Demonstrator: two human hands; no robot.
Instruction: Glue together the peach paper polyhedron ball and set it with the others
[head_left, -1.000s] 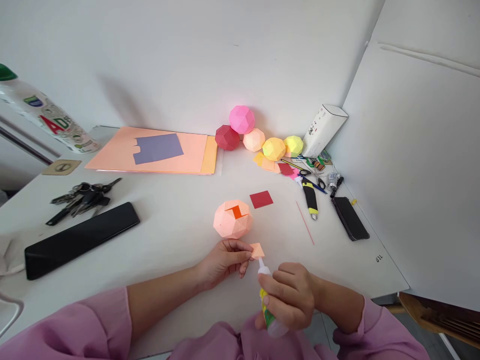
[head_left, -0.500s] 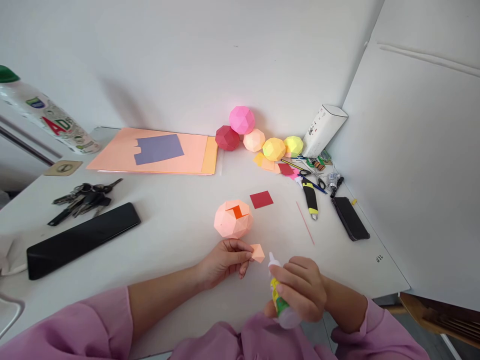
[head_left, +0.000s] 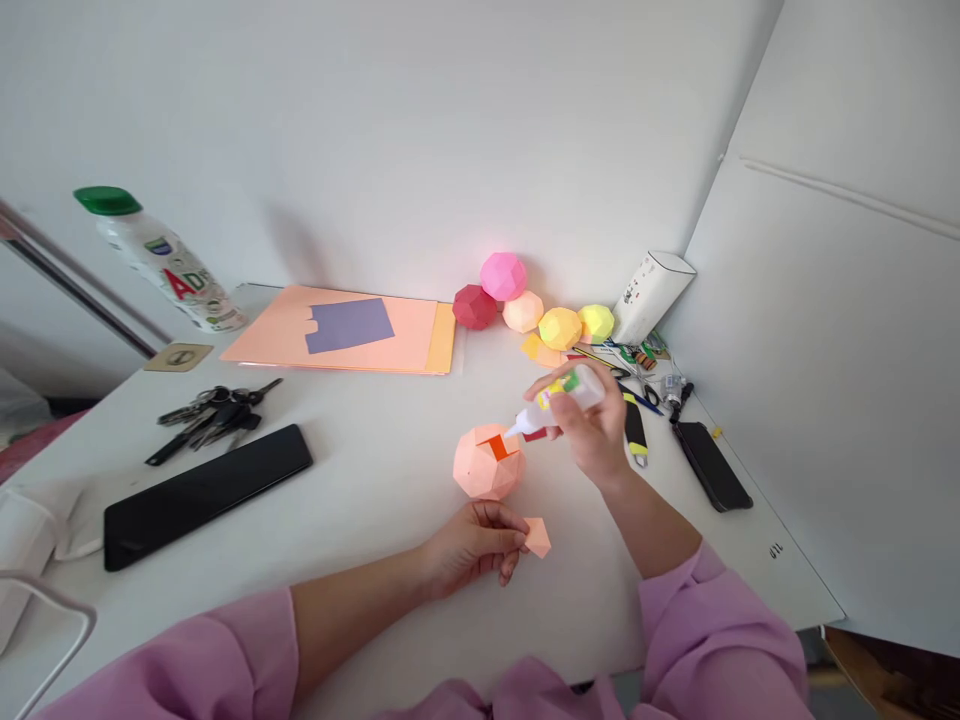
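A peach faceted paper ball (head_left: 480,478) rests on the white table, with an orange-red opening near its top. Just in front of it, my left hand (head_left: 474,545) pinches a small peach paper piece (head_left: 538,538) between thumb and fingers. My right hand (head_left: 598,430) is wrapped round a white glue bottle (head_left: 561,396) with a yellow and green label. The bottle is tilted nozzle-down, its tip at the right edge of the ball's opening. Whether the tip touches the paper I cannot tell. A dark red paper piece (head_left: 535,435) is mostly hidden behind the bottle and hand.
Several finished paper balls (head_left: 560,328) stand along the wall, near a white carton (head_left: 654,290). A utility knife (head_left: 635,430) and a phone (head_left: 711,465) lie right. At left are keys (head_left: 217,412), a black slab (head_left: 210,495), peach sheets (head_left: 262,335) and a bottle (head_left: 172,265).
My right hand has moved up and forward with the glue bottle, turning it from nozzle-up to nozzle-down at the ball. My left hand still pinches the paper piece. The camera view has shifted.
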